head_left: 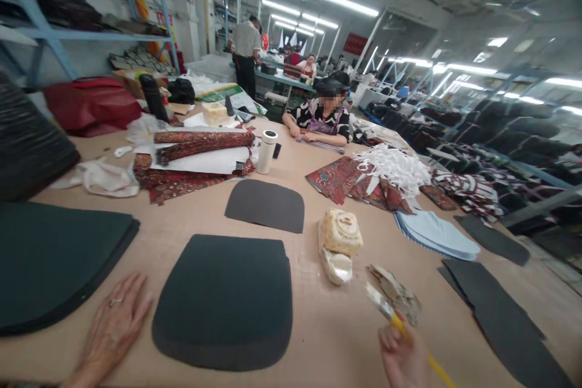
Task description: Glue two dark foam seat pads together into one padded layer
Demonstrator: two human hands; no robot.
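Observation:
My left hand (pixel 116 324) lies flat on the tan tabletop with its fingers stretched out and a ring on one finger. It rests between a stack of dark green-black sheets (pixel 59 260) at the left and a rounded dark panel stack (pixel 227 297) in the middle. At the lower right my right hand (pixel 398 345) is closed around the yellow handle of a brush (pixel 386 309), whose pale bristles point up and left. Just beyond the brush lies a crumpled greyish-brown scrap (pixel 398 291). A cream-coloured block-shaped container (pixel 341 233) with a white, shiny front part stands to its left.
A smaller dark panel (pixel 266 205) lies farther back, near a white thermos (pixel 267 153). Patterned red fabric (pixel 195 188), white strips (pixel 391 170), light-blue pieces (pixel 436 235) and dark panels (pixel 495 315) lie around. A co-worker (pixel 321 112) sits across the table.

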